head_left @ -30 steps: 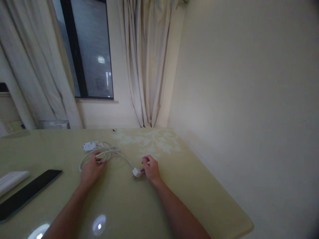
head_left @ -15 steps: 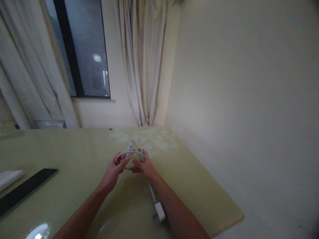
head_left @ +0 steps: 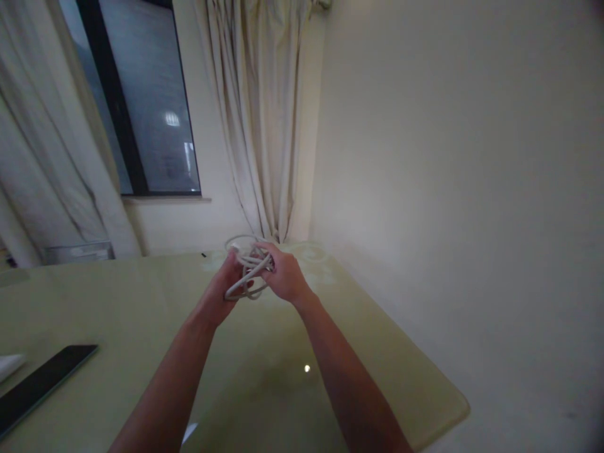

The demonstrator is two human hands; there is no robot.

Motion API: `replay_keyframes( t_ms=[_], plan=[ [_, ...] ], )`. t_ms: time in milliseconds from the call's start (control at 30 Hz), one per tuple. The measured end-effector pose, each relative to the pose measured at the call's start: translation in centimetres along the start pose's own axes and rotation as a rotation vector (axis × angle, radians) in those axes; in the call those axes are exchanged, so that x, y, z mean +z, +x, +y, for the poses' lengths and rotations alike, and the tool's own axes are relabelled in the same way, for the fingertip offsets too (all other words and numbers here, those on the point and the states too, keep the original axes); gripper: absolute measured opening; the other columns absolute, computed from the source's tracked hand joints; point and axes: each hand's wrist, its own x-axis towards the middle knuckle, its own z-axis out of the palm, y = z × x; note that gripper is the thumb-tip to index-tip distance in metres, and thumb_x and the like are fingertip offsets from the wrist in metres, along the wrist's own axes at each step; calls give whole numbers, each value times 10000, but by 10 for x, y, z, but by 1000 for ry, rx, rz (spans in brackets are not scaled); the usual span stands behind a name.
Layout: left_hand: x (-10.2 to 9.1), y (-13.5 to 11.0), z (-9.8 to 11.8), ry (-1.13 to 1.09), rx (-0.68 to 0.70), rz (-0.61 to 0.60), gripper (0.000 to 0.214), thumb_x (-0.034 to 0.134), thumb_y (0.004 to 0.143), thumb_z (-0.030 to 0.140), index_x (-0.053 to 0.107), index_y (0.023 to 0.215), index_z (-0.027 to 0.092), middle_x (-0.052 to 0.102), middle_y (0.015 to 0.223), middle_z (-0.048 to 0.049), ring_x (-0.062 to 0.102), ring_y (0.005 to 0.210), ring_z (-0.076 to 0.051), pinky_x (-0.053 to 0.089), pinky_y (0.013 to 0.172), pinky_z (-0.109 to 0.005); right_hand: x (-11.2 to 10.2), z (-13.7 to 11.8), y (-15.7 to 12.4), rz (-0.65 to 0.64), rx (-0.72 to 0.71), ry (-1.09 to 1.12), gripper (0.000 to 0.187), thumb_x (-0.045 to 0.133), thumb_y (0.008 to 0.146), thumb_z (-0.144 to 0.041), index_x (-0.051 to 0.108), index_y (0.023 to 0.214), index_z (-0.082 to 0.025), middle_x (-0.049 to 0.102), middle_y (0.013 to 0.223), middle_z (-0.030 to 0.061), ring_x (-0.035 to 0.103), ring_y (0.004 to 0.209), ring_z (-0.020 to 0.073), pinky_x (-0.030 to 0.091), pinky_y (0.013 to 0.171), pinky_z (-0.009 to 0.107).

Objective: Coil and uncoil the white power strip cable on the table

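Between my two hands, above the far part of the table, is a loosely coiled white cable. My left hand is closed around the left side of the loops. On the right, my right hand grips the coil with fingers wrapped over its strands. One thin loop rises behind the fingers. The white plug on the cable's end cannot be made out now; fingers and loops may hide it.
The pale green table has a rounded front right corner beside the wall. A flat black object lies at the left, near a white item. Curtains and a window stand behind.
Both hands have raised the coil. My right hand has turned over the loops, and the white plug that hung near my right forearm is out of sight. The view has shifted slightly.
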Motion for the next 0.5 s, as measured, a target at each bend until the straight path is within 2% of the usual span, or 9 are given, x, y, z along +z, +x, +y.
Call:
replay_keyframes(
  t_ms=[67, 133, 200, 267, 300, 367, 400, 433, 500],
  plan=[
    [7, 5, 6, -76, 49, 131, 370, 742, 836, 484, 782, 988, 148, 760, 800, -66, 653, 626, -155, 480, 518, -228, -3, -2, 5, -32, -52, -45, 666, 701, 877, -115, 590, 1510, -289, 787, 1265, 42, 741, 1129, 217, 560, 1024, 349],
    [8, 8, 11, -105, 57, 246, 299, 755, 767, 359, 779, 946, 121, 675, 655, -12, 525, 481, -107, 373, 407, -198, -5, 2, 5, -51, -84, -73, 702, 702, 904, -114, 532, 1562, -293, 699, 1459, 75, 675, 1302, 232, 513, 1123, 389],
    [4, 11, 15, -113, 77, 329, 279, 741, 741, 325, 768, 921, 114, 664, 653, 6, 450, 434, -77, 311, 364, -184, -9, 9, 2, -53, -49, -88, 735, 735, 917, -148, 488, 1597, -272, 674, 1486, 109, 656, 1330, 248, 508, 1124, 412],
    [-4, 14, 19, -132, 133, 395, 259, 715, 752, 325, 748, 918, 129, 732, 783, -9, 452, 456, -56, 325, 375, -169, -16, 17, 0, -55, 36, -88, 736, 777, 915, -199, 493, 1592, -252, 747, 1334, 107, 725, 1163, 236, 552, 1010, 386],
    [-8, 14, 21, -141, 165, 432, 245, 702, 757, 319, 737, 914, 135, 755, 851, -15, 457, 474, -48, 335, 387, -159, -20, 21, 0, -68, 78, -100, 665, 785, 917, -215, 554, 1541, -241, 783, 1211, 86, 748, 1032, 217, 560, 931, 357],
    [-17, 15, 24, -139, 237, 498, 224, 688, 766, 316, 718, 903, 141, 775, 936, -28, 454, 501, -39, 327, 401, -143, -30, 24, 0, -111, 123, -180, 354, 768, 944, -240, 737, 1296, -225, 798, 958, 40, 723, 811, 179, 526, 795, 303],
    [-20, 15, 24, -126, 272, 525, 228, 691, 772, 328, 710, 901, 141, 775, 947, -35, 445, 509, -40, 314, 401, -141, -34, 24, 1, -133, 122, -239, 185, 750, 963, -250, 791, 1141, -221, 782, 858, 28, 698, 748, 170, 495, 747, 287],
    [-23, 15, 24, -108, 302, 548, 248, 699, 780, 354, 705, 909, 142, 771, 940, -40, 438, 515, -45, 307, 403, -140, -37, 23, 2, -146, 108, -296, 97, 728, 983, -259, 811, 1018, -222, 767, 794, 25, 680, 717, 167, 464, 716, 278],
    [-26, 13, 23, -55, 335, 569, 340, 718, 800, 451, 701, 952, 148, 746, 887, -37, 440, 525, -58, 328, 420, -146, -37, 19, 4, -139, 49, -375, 160, 684, 1019, -267, 817, 933, -237, 770, 794, 31, 673, 729, 174, 427, 695, 274]
  ],
)
